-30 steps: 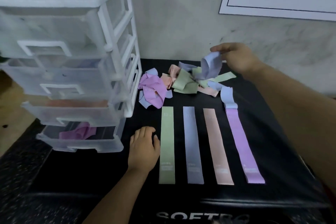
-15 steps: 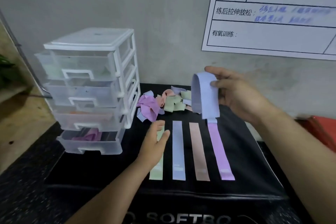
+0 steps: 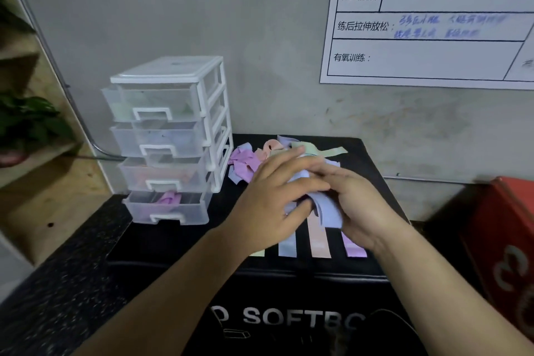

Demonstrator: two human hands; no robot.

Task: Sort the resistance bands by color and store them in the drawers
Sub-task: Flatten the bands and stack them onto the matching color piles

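Note:
Both hands meet above the black box top, each holding the same blue band. My left hand curls its fingers over the band's upper part, and my right hand grips it from the right. Below them lie flat bands, partly hidden: green, blue, pink and purple. A mixed pile of bands sits behind the hands. The clear drawer unit stands at the left, with a purple band in its bottom drawer.
The black padded box bears everything. A red box stands at the right. A wooden shelf with a plant is at the left, and a whiteboard hangs on the wall.
My right hand lifted a blue band off the pile and brought it down over the laid-out bands. My left hand rose from the box top and took hold of the same band.

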